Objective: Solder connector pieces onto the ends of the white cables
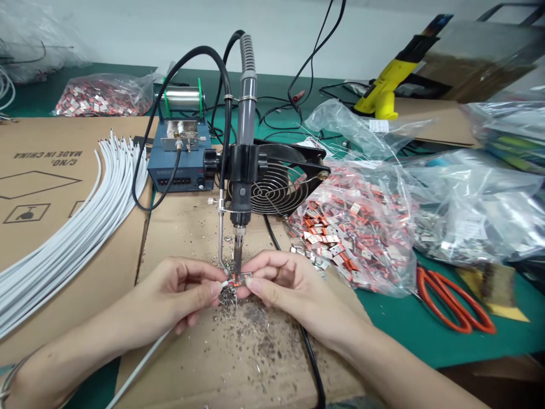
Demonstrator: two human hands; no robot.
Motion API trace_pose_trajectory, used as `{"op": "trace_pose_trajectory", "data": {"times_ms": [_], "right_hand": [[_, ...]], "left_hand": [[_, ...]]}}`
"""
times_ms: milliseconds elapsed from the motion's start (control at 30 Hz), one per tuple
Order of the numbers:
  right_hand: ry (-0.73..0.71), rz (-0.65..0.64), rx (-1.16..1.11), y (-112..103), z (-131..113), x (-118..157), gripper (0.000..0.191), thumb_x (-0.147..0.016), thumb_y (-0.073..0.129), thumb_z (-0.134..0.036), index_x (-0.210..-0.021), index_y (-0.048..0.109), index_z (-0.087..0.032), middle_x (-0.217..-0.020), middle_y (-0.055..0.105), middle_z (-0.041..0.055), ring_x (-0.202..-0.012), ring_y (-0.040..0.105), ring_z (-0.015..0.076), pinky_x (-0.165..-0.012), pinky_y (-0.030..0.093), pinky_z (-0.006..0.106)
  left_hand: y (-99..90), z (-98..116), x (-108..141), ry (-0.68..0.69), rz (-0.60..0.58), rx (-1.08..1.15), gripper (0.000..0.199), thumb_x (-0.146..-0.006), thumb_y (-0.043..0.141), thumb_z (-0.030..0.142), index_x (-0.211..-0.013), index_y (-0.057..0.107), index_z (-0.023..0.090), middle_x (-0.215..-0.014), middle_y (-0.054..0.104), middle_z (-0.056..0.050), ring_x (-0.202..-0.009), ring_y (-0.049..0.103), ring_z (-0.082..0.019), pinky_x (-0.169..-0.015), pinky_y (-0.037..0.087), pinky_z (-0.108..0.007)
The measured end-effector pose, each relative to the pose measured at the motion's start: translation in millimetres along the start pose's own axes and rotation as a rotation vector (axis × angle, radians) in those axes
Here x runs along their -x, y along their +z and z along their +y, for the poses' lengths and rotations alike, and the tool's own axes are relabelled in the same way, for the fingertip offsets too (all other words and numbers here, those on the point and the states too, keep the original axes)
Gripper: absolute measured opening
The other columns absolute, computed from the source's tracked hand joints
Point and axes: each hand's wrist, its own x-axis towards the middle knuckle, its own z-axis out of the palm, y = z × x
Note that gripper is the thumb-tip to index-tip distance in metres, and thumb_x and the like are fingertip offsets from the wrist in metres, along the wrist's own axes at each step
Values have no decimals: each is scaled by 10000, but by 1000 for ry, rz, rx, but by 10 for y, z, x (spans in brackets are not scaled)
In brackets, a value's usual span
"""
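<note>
Green bench mat lies under flat cardboard sheets, and a pale wall stands behind. Both hands work close together above a brown cardboard sheet, which has many small metal scraps on it. The left hand is almost closed, and its thumb and fingertips pinch the end of a thin white wire. The right hand is also almost closed, and it pinches a small orange-and-white connector just beside the wire end. This connector sits between both hands, right under the tip of a soldering iron, which is clamped upright in a black stand. The tip seems to touch the connector, but I cannot tell exactly. Left of the hands lies a big bundle of white wires. Ahead of them are a blue soldering station and a round metal fan guard. To the right is a clear bag of connectors, and farther right are orange-handled scissors.
</note>
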Motion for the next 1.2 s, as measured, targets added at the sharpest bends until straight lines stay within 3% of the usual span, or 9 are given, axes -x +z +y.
{"op": "trace_pose_trajectory", "data": {"times_ms": [333, 800, 1033, 1200], "right_hand": [[-38, 84, 73, 35, 65, -53, 106, -711, 675, -175, -782, 615, -123, -628, 674, 13, -444, 481, 34, -418, 309, 156], [-57, 70, 108, 26, 58, -56, 96, -710, 667, -170, -785, 628, -125, -628, 661, 8, -443, 488, 37, -415, 329, 158], [-34, 44, 70, -1, 50, -2, 129, -737, 708, -218, -818, 643, -141, -721, 702, 34, -645, 640, 83, -596, 467, 171], [-28, 20, 67, -15, 31, 6, 147, -750, 712, -249, -821, 641, -143, -747, 709, 46, -683, 653, 93, -655, 485, 184]], "left_hand": [[17, -42, -33, 16, 26, -67, 292, -818, 567, 385, -913, 580, 109, -487, 416, 71, -411, 347, -36, -383, 308, -120], [-20, 13, -13, 21, 11, -139, 350, -820, 557, 415, -935, 637, 94, -633, 465, 23, -470, 383, -40, -390, 314, -130], [13, 41, 24, 1, 15, -108, 347, -823, 560, 414, -941, 635, 96, -660, 488, 12, -473, 385, -38, -396, 309, -134], [17, 23, 35, 2, 21, -92, 344, -821, 561, 410, -949, 633, 99, -662, 483, 15, -462, 383, -35, -393, 318, -134]]}}
